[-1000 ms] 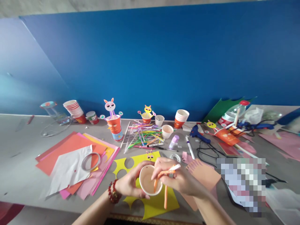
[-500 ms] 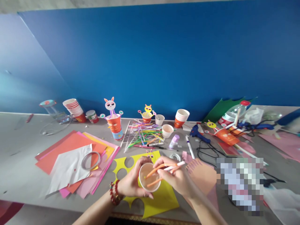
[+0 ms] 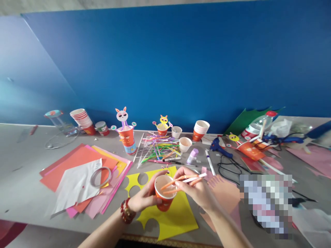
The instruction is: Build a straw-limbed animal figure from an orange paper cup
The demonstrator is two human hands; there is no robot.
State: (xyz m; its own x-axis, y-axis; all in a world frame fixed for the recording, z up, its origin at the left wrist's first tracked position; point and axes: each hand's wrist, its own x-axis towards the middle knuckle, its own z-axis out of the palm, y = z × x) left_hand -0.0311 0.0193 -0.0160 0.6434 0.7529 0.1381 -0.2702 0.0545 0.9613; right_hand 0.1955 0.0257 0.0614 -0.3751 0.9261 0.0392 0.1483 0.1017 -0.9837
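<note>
An orange-red paper cup with a white rim is tilted toward me, its opening showing. My left hand is wrapped round its left side. Between the thumb and fingers of my right hand are orange and white drinking straws, joined or bunched at one end. Their orange ends reach over the cup's mouth. Whether they touch the inside I cannot tell. Beneath both hands lies a yellow sheet with round cut-outs. A small bunny face with drawn features shows just beyond the cup, partly hidden.
Loose coloured straws lie beyond my hands, near a glue stick and a white marker. A decorated bunny cup stands back left. Paper sheets spread at left; a blue glue gun and black cable lie right.
The cup has tipped, so its orange side now shows below the rim. The straws have risen slightly and lie flatter across the cup's opening. Both hands keep their hold.
</note>
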